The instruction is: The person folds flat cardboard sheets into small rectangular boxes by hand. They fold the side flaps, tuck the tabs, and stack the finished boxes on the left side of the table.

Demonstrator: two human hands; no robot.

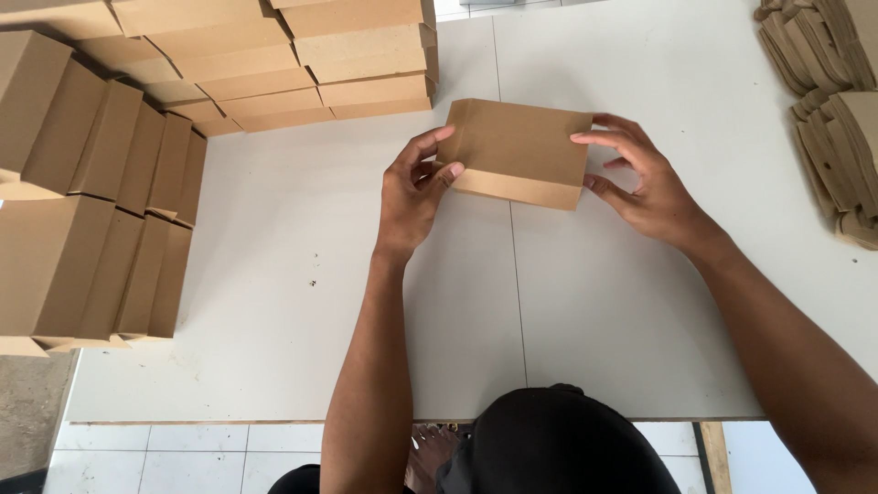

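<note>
A small brown cardboard box [517, 151], folded shut, rests on the white table [594, 311] in the upper middle of the head view. My left hand [413, 194] grips its left end, thumb on the front edge and fingers over the top. At the box's right end, my right hand [640, 178] pinches it with fingertips on the top and thumb at the lower corner.
Rows of finished brown boxes [91, 192] stand along the left side, and more are stacked at the back left [302, 64]. Piles of flat unfolded cardboard blanks [837, 119] lie at the right edge. Tiled floor shows below the table's front edge.
</note>
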